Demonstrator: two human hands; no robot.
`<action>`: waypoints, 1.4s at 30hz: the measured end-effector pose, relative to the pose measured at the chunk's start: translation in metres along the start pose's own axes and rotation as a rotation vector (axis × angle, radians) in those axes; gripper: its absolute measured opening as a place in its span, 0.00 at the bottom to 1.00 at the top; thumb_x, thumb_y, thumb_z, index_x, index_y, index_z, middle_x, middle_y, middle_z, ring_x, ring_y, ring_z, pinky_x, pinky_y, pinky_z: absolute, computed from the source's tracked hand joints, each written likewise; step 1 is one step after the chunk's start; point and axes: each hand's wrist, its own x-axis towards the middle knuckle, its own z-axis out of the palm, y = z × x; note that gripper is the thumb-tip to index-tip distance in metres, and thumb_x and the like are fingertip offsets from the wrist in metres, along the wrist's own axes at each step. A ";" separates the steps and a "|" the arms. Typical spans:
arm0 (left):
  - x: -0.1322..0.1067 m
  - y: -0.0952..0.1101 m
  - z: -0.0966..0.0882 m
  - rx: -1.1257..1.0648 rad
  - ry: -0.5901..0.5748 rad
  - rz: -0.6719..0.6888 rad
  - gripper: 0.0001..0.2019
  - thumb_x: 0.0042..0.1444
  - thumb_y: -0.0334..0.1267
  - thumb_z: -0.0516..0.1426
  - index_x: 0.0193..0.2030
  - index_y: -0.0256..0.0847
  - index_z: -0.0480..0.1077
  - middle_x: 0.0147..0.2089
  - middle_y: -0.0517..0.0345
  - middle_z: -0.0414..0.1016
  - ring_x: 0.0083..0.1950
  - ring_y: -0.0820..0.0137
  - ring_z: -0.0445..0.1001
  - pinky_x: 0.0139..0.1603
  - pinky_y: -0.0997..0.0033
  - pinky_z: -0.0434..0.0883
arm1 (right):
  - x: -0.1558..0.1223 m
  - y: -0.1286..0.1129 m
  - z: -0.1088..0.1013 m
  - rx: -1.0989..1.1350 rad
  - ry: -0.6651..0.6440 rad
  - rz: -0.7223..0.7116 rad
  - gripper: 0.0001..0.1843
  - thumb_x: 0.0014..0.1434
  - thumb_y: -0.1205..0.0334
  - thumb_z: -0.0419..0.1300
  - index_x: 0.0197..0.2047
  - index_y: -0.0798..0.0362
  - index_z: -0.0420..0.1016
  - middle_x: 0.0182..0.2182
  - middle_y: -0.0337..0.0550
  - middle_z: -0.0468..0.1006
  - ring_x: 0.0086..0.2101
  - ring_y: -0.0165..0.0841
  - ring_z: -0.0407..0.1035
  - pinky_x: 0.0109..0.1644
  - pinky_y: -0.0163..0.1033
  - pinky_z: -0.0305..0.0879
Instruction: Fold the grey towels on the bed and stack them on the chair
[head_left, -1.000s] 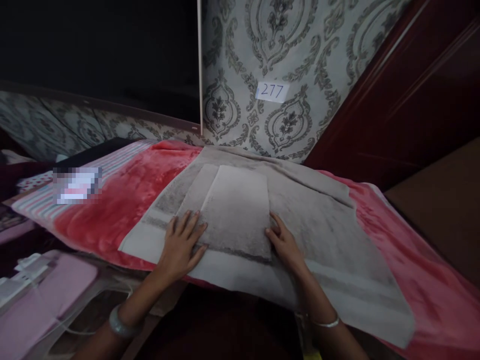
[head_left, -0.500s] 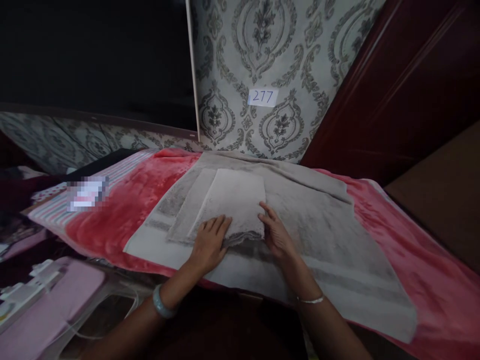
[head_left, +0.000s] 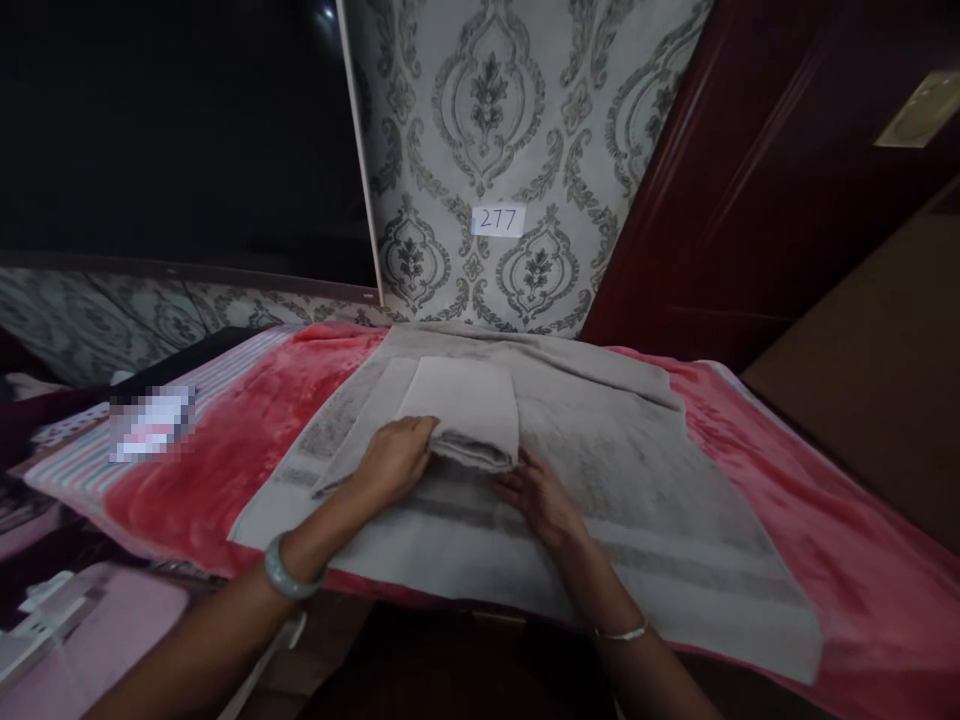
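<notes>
Grey folded cloth (head_left: 469,395) lay inside the near edge of the larger towel (head_left: 637,490), front fold pinched by left fingers (head_left: 424,430), right fingers (head_left: 537,478) loosely spread alongside, presumably steadying its layers.

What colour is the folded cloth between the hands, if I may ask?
The folded cloth looks light grey, clearest in the head view.

We saw light grey on the folded towel (head_left: 469,395) and mottled grey on the large towel (head_left: 622,470), with paler and darker bands along its near edge. We noted a red blanket (head_left: 217,440), a cloth (head_left: 75,468) striped pink, blue and white, pale wallpaper (head_left: 487,110) with grey damask, a white paper label (head_left: 498,221) numbered in blue, and a black television (head_left: 165,130).
</notes>
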 end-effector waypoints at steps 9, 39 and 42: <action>0.077 0.000 -0.090 0.072 -0.074 0.020 0.13 0.59 0.29 0.51 0.46 0.40 0.74 0.42 0.49 0.81 0.45 0.60 0.78 0.45 0.68 0.69 | 0.030 0.010 0.009 0.019 0.020 -0.020 0.32 0.41 0.59 0.75 0.51 0.47 0.74 0.50 0.49 0.81 0.46 0.45 0.80 0.54 0.55 0.76; 0.119 -0.046 -0.230 -0.876 -0.061 -0.481 0.21 0.61 0.39 0.63 0.52 0.18 0.72 0.42 0.44 0.81 0.50 0.53 0.80 0.51 0.47 0.74 | -0.018 -0.103 0.020 -0.101 0.157 -0.533 0.32 0.47 0.47 0.74 0.53 0.54 0.79 0.46 0.48 0.84 0.50 0.47 0.76 0.55 0.50 0.74; 0.120 -0.066 -0.178 -1.047 -0.193 -0.633 0.21 0.54 0.44 0.66 0.46 0.25 0.76 0.38 0.41 0.82 0.47 0.52 0.81 0.49 0.48 0.77 | -0.011 -0.136 0.002 -0.181 0.150 -0.504 0.30 0.45 0.47 0.75 0.49 0.54 0.80 0.42 0.48 0.85 0.45 0.47 0.78 0.50 0.48 0.75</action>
